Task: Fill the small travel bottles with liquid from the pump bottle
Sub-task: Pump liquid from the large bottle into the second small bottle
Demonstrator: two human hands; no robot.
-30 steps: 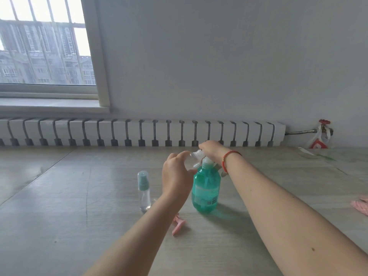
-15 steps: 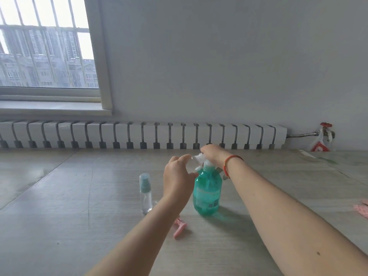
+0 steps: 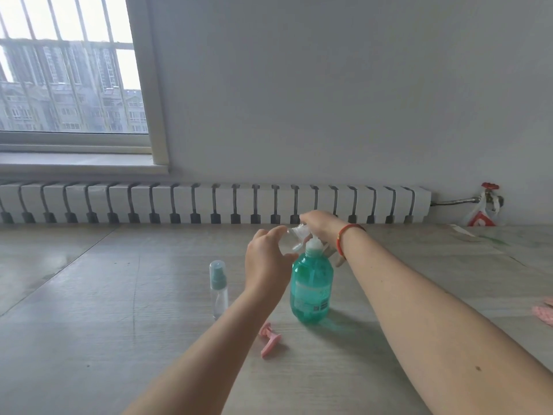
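At the centre of the frame our right hand (image 3: 321,227) presses on the pump head of the teal pump bottle (image 3: 311,287) standing on the surface (image 3: 119,339), while our left hand (image 3: 264,259) curls round a clear travel bottle (image 3: 294,239) at the spout. We should keep its mouth under the nozzle and pump slowly. A capped travel bottle (image 3: 218,290) waits left of centre; the label is illegible.

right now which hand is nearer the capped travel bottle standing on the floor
Left. The left hand is just right of the capped travel bottle; the right hand is farther, over the pump bottle.
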